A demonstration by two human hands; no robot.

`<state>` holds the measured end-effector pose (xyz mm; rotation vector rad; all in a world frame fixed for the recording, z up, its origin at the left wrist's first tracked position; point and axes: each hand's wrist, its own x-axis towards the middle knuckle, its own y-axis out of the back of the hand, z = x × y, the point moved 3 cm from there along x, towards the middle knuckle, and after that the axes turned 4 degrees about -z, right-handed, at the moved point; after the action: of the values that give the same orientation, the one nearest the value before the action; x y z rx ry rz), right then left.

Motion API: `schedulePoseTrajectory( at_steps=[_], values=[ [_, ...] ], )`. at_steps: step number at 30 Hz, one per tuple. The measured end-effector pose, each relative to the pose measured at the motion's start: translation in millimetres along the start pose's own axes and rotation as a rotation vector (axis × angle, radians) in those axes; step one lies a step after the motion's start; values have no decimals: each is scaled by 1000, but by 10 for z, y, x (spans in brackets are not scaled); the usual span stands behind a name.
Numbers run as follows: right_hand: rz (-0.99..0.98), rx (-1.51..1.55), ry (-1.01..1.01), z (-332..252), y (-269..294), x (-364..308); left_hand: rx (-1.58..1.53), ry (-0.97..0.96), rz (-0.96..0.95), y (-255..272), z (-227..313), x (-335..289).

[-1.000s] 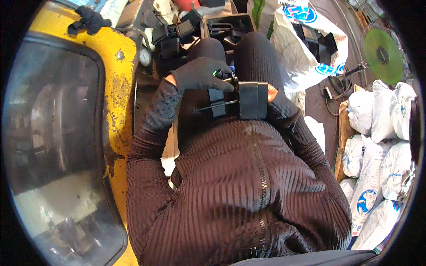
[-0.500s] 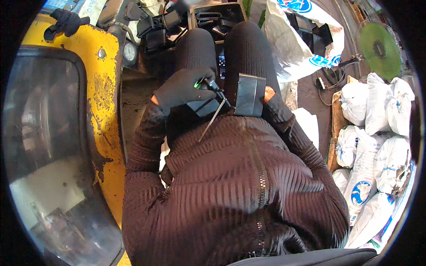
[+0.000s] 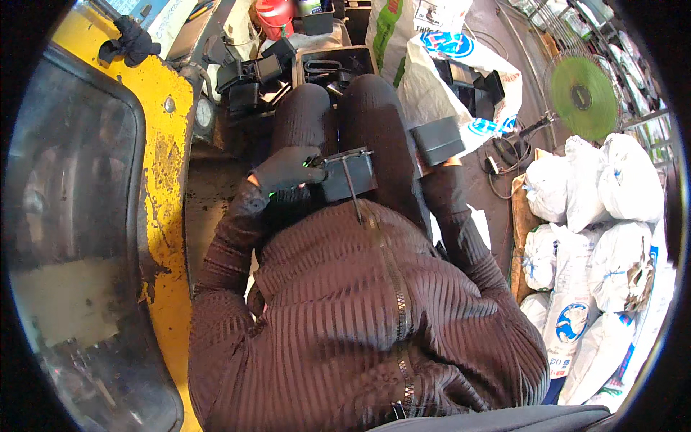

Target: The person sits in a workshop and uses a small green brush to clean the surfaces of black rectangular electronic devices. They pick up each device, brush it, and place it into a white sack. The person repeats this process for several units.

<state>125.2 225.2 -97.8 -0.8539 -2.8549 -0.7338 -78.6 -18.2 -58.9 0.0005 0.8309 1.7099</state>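
Note:
My left hand (image 3: 291, 169), in a dark glove, is closed around a thin metal tool (image 3: 350, 180) above my lap. One slim rod of it points toward my jacket, and a crosswise bar lies near my fingers; its exact kind cannot be made out. Just under the tool, a black box-shaped part (image 3: 353, 181) rests on my thighs. Off to the right of my knee, my right hand (image 3: 448, 165) holds another black box-shaped part (image 3: 436, 141). That part covers most of the right fingers.
A white sack (image 3: 425, 90) with black parts inside stands beyond my right knee. Ahead are a tray (image 3: 299, 68) of black parts and a red container (image 3: 274, 16). Yellow machinery (image 3: 169, 144) borders my left. Tied white bags (image 3: 568, 252) and a green fan (image 3: 581, 97) are at right.
My right hand has carried its black part from above my lap rightward, toward the white sack. The left hand's tool has turned, and the part on my lap now shows more fully.

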Motion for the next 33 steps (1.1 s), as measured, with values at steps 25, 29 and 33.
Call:
schedulePoseTrajectory(
  at_steps=[25,29,33],
  values=[
    [-906,1260,-111,-1078,-334,-57,-22,-336,260,308,990,-799],
    [-1041,1004,-321,-1389,-357,-34,-1,-456,213,137,1042,-786],
    [-685,1050,-276,-1506,-464,-92,-766,-401,422,238,921,-924]
  ],
)
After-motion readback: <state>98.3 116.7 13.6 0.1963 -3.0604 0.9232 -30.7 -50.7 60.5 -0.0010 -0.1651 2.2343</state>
